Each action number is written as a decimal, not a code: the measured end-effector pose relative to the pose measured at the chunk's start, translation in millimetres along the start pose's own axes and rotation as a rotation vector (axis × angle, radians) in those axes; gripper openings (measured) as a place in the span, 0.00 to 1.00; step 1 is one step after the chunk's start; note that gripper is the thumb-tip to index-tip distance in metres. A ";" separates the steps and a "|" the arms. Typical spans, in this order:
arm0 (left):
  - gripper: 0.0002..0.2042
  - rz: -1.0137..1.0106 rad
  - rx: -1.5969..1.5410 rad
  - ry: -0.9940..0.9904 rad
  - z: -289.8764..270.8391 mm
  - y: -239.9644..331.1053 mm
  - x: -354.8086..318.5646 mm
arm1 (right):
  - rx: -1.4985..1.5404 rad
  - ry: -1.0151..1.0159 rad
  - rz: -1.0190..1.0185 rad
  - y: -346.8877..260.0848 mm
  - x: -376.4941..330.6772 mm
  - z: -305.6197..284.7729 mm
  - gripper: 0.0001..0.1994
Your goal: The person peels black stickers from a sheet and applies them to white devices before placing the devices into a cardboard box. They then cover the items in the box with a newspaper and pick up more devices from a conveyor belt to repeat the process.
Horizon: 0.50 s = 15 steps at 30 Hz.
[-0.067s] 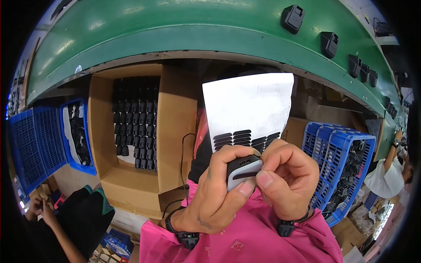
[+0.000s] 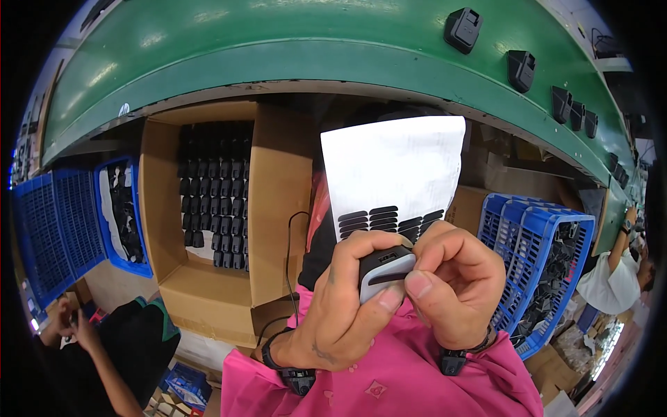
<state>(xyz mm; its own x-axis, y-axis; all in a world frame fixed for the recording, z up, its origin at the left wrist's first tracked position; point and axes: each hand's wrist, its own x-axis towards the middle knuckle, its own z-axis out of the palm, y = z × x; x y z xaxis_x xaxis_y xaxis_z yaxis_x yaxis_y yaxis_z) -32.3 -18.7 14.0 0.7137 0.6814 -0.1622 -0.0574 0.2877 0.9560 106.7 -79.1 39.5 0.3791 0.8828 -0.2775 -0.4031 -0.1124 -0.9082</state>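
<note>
My left hand (image 2: pixel 340 299) is closed round a small black and grey device (image 2: pixel 372 283) with a port in its black side, held over my lap. A narrow black sticker (image 2: pixel 386 277) lies across the grey face. At that sticker's right end, the thumb and forefinger of my right hand (image 2: pixel 458 281) are pinched together, touching the device's edge. Just beyond both hands, a white sheet (image 2: pixel 392 163) carries rows of similar black stickers (image 2: pixel 383 217); the hands hide its lower part.
Left stands an open cardboard box (image 2: pixel 208 288) with rows of black parts. Blue crates (image 2: pixel 497 222) hold black pieces on the right. Several black devices (image 2: pixel 464 30) stand on the green bench (image 2: pixel 292 59). Other people work at far left (image 2: pixel 104 347) and far right (image 2: pixel 611 281).
My hands and the device stay practically still. At the left, the other person's hands and forearm have shifted slightly.
</note>
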 end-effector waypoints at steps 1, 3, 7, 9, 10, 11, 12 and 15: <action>0.21 -0.004 0.003 0.001 0.0 0.1 0.0 | -0.023 -0.008 -0.024 1.1 0.2 -0.5 0.04; 0.21 -0.008 0.006 0.002 0.0 -0.2 0.2 | -0.040 -0.007 -0.041 2.6 0.4 -0.5 0.04; 0.20 0.016 0.044 0.020 0.7 -0.8 -1.6 | -0.114 0.071 0.049 -4.4 -0.6 6.5 0.05; 0.20 0.022 0.051 0.023 0.3 -1.9 -1.4 | -0.106 0.043 -0.011 0.9 -0.5 2.5 0.05; 0.20 0.045 0.070 0.022 -0.5 -3.2 -1.3 | -0.094 0.007 -0.067 3.4 -0.2 0.9 0.05; 0.20 0.067 0.089 0.021 -0.6 -3.9 -1.2 | -0.094 0.009 -0.068 3.5 -0.2 0.7 0.05; 0.20 0.068 0.088 0.018 0.0 -3.7 -0.9 | -0.087 0.009 -0.067 3.8 -0.2 1.0 0.05; 0.20 0.067 0.050 0.014 -0.6 -3.4 -0.5 | -0.088 0.015 -0.073 4.5 0.6 2.0 0.05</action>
<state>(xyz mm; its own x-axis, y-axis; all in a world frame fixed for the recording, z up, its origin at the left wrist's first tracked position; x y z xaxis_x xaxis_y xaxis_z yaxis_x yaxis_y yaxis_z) -32.9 -19.6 10.8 0.6995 0.7074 -0.1008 -0.0694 0.2076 0.9758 103.5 -78.2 35.9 0.4171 0.8833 -0.2139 -0.2998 -0.0884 -0.9499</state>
